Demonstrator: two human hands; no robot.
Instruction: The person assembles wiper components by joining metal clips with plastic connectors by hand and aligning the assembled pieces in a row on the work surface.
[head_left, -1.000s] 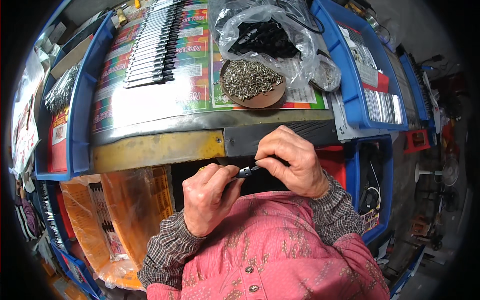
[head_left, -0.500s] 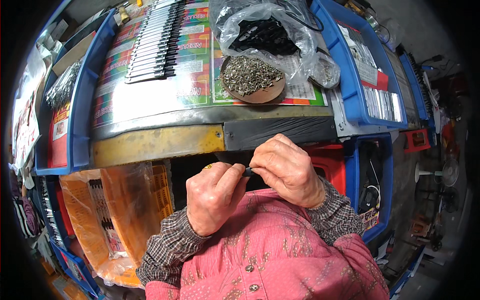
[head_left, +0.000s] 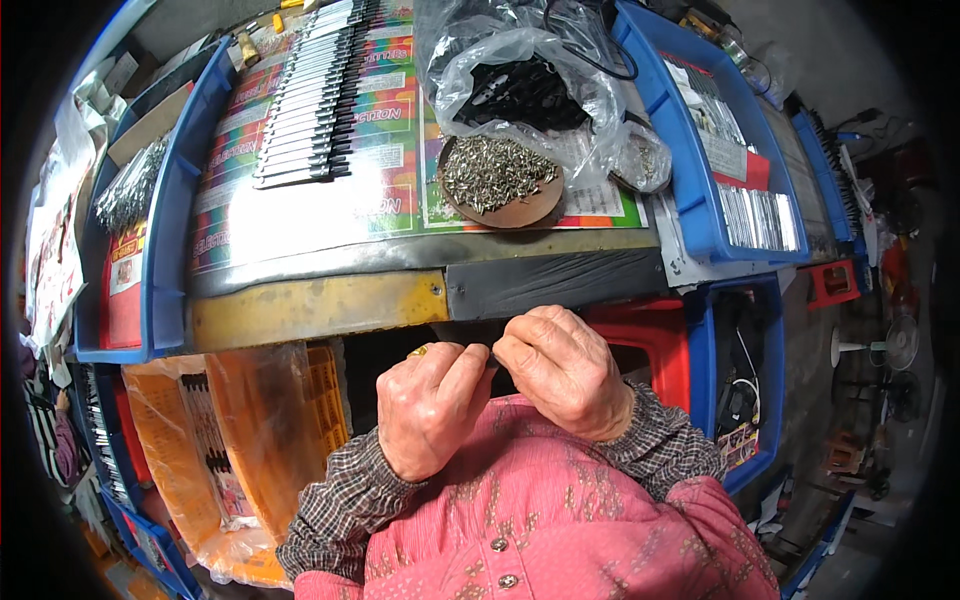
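Observation:
My left hand (head_left: 430,410) and my right hand (head_left: 567,375) meet in front of my pink shirt, just below the bench's front edge (head_left: 320,310). Both are closed in a pinch, thumbs and fingertips nearly touching. Whatever sits between them is almost wholly covered by the fingers; only a hint of something dark shows. On the bench beyond lies a row of slim silver rods with black ends (head_left: 310,115). To its right, a round brown dish (head_left: 515,216) holds a heap of small metal pins (head_left: 495,172). Behind the dish, a clear plastic bag (head_left: 478,70) lies open around black parts (head_left: 525,92).
Blue trays stand at the bench's left (head_left: 168,250) and right (head_left: 700,190), holding silver pieces. Below left is an orange crate (head_left: 262,420) lined with plastic, with strips inside. A red stool-like thing (head_left: 665,350) and another blue bin (head_left: 770,400) sit below right.
Both hands have moved slightly down in the picture. A small black piece that showed between the fingertips is now nearly hidden.

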